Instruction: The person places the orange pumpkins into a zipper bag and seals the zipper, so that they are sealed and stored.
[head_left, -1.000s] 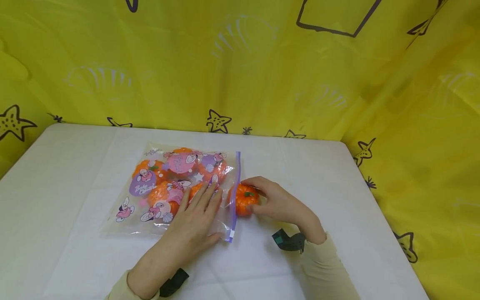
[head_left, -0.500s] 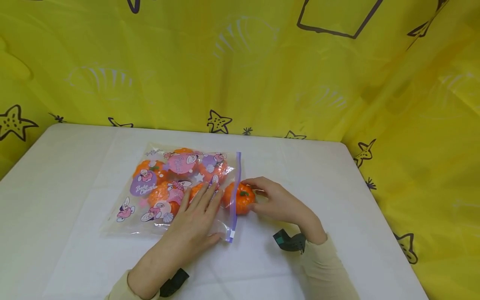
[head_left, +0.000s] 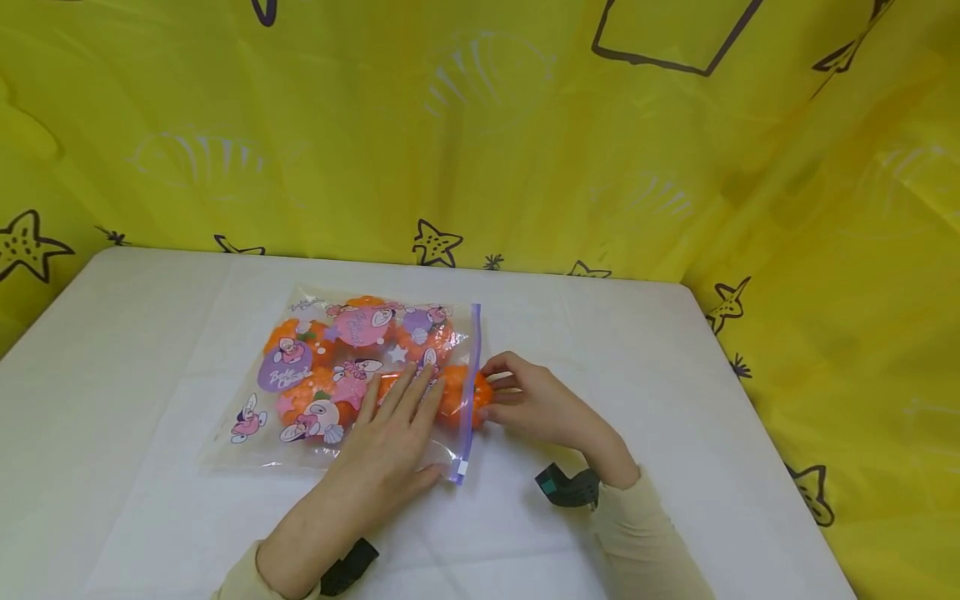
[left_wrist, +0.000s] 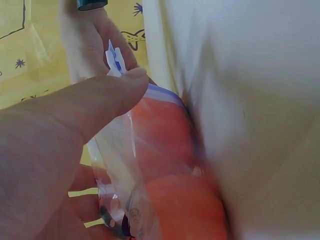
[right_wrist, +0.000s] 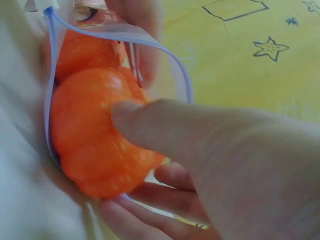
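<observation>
Right wrist view showed the right hand [right_wrist: 225,160] grasping an orange ribbed pumpkin [right_wrist: 92,135], the tip of its thumb [right_wrist: 145,125] resting on the near side and the other fingers curled against the lower and far side. The pumpkin sat in the mouth of a printed zip bag [head_left: 262,446], partly inside, its near end jutting out toward the palm; the purple zip strip [head_left: 476,350] looped around it. In the head view it lay just left of these fingertips, crossing the strip, most of it beneath the clear film.

The left hand [head_left: 390,450] clutched nothing: its fingers stretched out straight, flat on top of the bag, and its thumb pointed toward the white slider [head_left: 462,468] at the strip's near end. Another orange pumpkin showed partly beneath those fingers.

Farther left, more orange pumpkins [head_left: 306,392] filled the bag behind pink and purple cartoon prints. A dark device [head_left: 566,487] showed by the right wrist and a second one by the left; both arms wore cream sleeves [head_left: 648,533]. Bag and arms were over a white-covered table [head_left: 750,467], bordered by a yellow curtain [head_left: 330,125] with dark starfish drawings [head_left: 437,243].
</observation>
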